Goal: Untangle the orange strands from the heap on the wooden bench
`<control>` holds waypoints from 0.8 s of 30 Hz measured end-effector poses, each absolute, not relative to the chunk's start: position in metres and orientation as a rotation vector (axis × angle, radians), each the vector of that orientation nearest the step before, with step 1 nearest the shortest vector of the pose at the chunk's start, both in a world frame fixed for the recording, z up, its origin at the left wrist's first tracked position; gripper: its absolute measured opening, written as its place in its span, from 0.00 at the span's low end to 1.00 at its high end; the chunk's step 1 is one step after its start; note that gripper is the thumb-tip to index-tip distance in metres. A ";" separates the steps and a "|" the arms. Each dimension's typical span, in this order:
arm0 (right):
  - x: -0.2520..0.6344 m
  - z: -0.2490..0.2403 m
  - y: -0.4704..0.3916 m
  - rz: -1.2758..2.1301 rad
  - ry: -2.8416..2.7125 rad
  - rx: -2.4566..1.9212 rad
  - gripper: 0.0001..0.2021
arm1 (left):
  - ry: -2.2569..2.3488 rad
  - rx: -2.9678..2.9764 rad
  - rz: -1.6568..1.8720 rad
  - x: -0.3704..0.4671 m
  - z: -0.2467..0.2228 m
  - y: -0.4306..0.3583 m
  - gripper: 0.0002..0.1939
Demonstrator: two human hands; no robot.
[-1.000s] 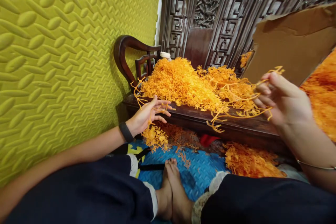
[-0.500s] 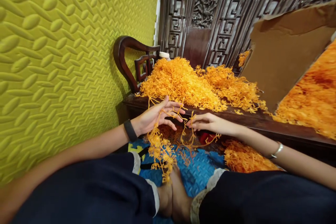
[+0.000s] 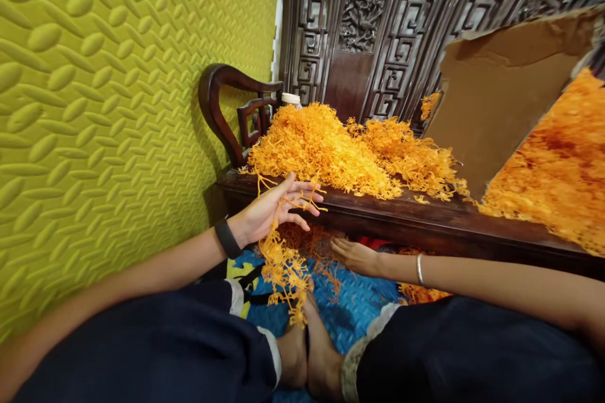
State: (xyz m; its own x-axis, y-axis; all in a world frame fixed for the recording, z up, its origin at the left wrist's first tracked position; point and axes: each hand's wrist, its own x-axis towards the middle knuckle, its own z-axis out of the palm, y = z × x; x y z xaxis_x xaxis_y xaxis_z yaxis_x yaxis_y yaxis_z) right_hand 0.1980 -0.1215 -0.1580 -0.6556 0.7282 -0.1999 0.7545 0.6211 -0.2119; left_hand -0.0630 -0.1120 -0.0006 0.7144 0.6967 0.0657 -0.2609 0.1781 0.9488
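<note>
My left hand is raised in front of the bench edge, palm to the right, fingers spread. Thin orange branching strands loop across its fingers, and a clump of orange branched pieces hangs from it toward my feet. Lower and to the right, my right hand is stretched out flat, with no strand visible in it. Beneath its fingertips lies a loose scatter of orange strands. A large heap of orange pieces rests on the dark wooden bench behind both hands.
A torn cardboard sheet stands on the bench, with more orange pieces at its right. A white-lidded container is behind the heap, beside the curved armrest. Yellow padding covers the left wall. Blue matting is on the floor.
My right hand has dropped away from my left hand, letting go of the strand it was pinching. The loose strands between the hands are gone from there. The left hand stays nearly still.
</note>
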 end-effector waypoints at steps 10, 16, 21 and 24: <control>0.226 -0.131 -0.121 -0.537 2.282 1.740 0.24 | 0.447 1.162 0.776 -0.056 -0.003 -0.112 0.22; 0.172 -0.062 -0.123 -0.867 2.384 1.496 0.15 | 0.480 1.183 0.823 -0.057 -0.010 -0.110 0.21; 0.125 -0.013 -0.137 -1.689 2.799 1.693 0.25 | 0.510 1.189 0.820 -0.059 -0.011 -0.112 0.24; 0.113 -0.003 -0.144 -1.839 2.971 1.684 0.18 | 0.515 1.137 0.759 -0.057 -0.012 -0.113 0.25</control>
State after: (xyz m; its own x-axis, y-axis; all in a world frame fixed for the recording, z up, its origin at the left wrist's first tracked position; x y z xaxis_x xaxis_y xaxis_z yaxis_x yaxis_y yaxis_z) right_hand 0.1128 -0.1437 -0.0028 -0.4123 0.8975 0.1566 0.2601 0.2807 -0.9239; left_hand -0.0572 -0.1135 -0.0119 0.6489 0.7608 0.0093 -0.2721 0.2206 0.9366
